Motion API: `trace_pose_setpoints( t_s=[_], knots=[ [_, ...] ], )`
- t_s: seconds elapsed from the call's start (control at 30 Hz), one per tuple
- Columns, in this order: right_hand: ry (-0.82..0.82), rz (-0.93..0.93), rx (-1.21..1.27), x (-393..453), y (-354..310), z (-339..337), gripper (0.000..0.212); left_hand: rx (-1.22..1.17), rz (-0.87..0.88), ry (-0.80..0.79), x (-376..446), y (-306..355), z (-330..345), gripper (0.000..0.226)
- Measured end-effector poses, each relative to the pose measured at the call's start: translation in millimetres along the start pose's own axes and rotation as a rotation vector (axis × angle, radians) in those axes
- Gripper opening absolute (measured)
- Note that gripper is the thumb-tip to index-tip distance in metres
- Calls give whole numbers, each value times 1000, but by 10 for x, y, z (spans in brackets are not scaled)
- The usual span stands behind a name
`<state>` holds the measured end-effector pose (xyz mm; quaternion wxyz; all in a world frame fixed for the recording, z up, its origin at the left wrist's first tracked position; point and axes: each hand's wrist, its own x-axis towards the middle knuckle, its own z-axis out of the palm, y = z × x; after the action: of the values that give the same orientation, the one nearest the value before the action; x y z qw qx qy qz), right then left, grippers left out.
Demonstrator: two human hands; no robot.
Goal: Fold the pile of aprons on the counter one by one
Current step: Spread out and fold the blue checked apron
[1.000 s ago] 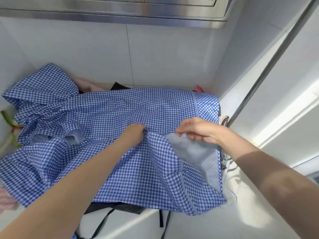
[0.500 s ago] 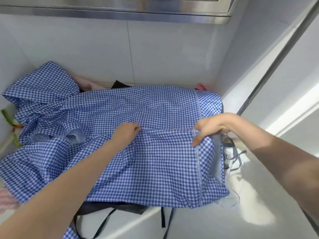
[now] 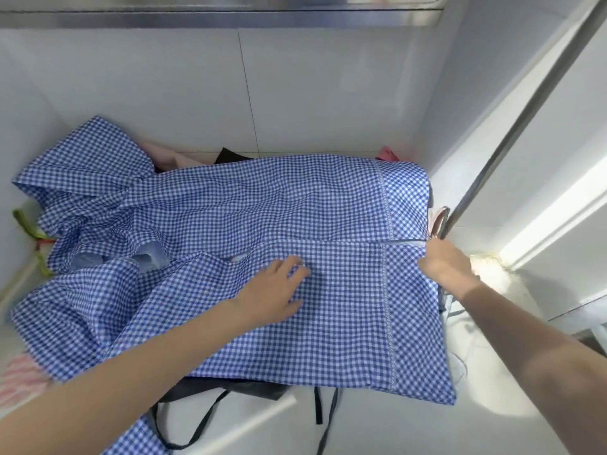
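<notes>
The blue gingham apron (image 3: 249, 205) is lying spread over most of the white counter (image 3: 387, 425), its near half folded over toward the back so that a straight fold edge is running across the middle. Its left part is bunching up in rumpled folds toward the counter's left edge and back left corner. The left hand (image 3: 276, 290) is resting flat on the folded layer near the counter's middle, its fingers (image 3: 297, 262) lying straight and spread, pressing on the cloth and gripping nothing. The right hand (image 3: 443, 261) is sitting at the right end of the fold edge, close to the counter's right edge; its fingers are turned away from the camera, so whether they are pinching the cloth cannot be told. A black apron (image 3: 230, 387) is peeking out beneath the gingham at the counter's front edge, its straps (image 3: 323, 408) trailing forward. Pink cloth (image 3: 164, 156) is showing at the back, and striped pink cloth (image 3: 23, 372) is lying at the left edge
</notes>
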<state>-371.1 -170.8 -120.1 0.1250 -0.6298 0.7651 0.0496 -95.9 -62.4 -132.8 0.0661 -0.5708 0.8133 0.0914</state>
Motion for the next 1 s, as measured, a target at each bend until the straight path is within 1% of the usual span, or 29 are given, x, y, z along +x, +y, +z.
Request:
trace_pose_setpoints(
  t_s=[0.03, 0.1, 0.17, 0.23, 0.27, 0.3, 0.33, 0.37, 0.4, 0.47, 0.5, 0.53, 0.57, 0.6, 0.63, 0.67, 0.73, 0.77, 0.8, 0.83, 0.87, 0.93, 0.97, 1.0],
  knots=[
    [50, -2, 51, -4, 31, 22, 25, 3, 31, -105, -67, 54, 71, 60],
    [139, -49, 159, -3, 65, 38, 23, 0, 15, -301, -160, 93, 221, 72],
    [165, -92, 190, -13, 57, 22, 23, 17, -14, -417, -214, 59, 346, 82],
    [193, -94, 180, -72, 31, 17, 30, 33, -14, -452, -270, 15, 445, 88],
    [254, -123, 149, -126, 16, 20, 35, 38, -11, -450, -308, -1, 486, 92],
    [327, -196, 99, -193, -14, 14, 37, 47, -2, -442, -348, -20, 519, 95],
    [371, -315, 54, -274, -51, 20, 37, 69, 9, -433, -397, -31, 547, 100],
    [334, -456, 21, -362, -105, 34, 36, 120, 26, -431, -445, -42, 576, 105],
    [210, -604, -5, -469, -165, 70, 37, 183, 44, -430, -497, -41, 618, 109],
    [-171, -836, -119, -696, -314, 206, 50, 242, 32, -392, -568, -40, 701, 113],
    [-330, -888, -185, -814, -368, 293, 61, 247, 15, -350, -596, -35, 742, 114],
    [-436, -901, -242, -924, -415, 370, 72, 250, 11, -293, -629, -22, 762, 117],
    [-495, -893, -286, -1013, -444, 442, 82, 264, 8, -260, -655, -8, 762, 123],
    [-512, -891, -321, -1089, -458, 522, 88, 245, -46, -287, -682, 3, 764, 127],
    [-499, -901, -363, -1140, -462, 569, 94, 252, -88, -307, -665, 18, 752, 126],
    [-485, -921, -419, -1222, -467, 627, 98, 263, -131, -280, -689, 46, 783, 120],
    [-457, -916, -505, -1291, -435, 748, 104, 240, -124, -292, -677, 122, 709, 100],
    [-450, -900, -548, -1321, -412, 813, 104, 221, -108, -247, -655, 128, 724, 86],
    [-442, -871, -594, -1348, -388, 869, 101, 195, -119, -286, -652, 121, 699, 72],
    [-424, -828, -633, -1359, -353, 930, 93, 116, -140, -330, -651, 105, 643, 63],
    [-394, -780, -668, -1345, -325, 957, 83, 29, -151, -368, -643, 95, 573, 59],
    [-307, -735, -743, -1296, -291, 869, 60, -44, -146, -428, -665, 118, 444, 54],
    [-269, -755, -752, -1251, -277, 769, 47, -48, -137, -450, -672, 155, 377, 53],
    [-276, -792, -730, -1189, -259, 654, 38, -34, -122, -485, -679, 217, 339, 52]
  ],
)
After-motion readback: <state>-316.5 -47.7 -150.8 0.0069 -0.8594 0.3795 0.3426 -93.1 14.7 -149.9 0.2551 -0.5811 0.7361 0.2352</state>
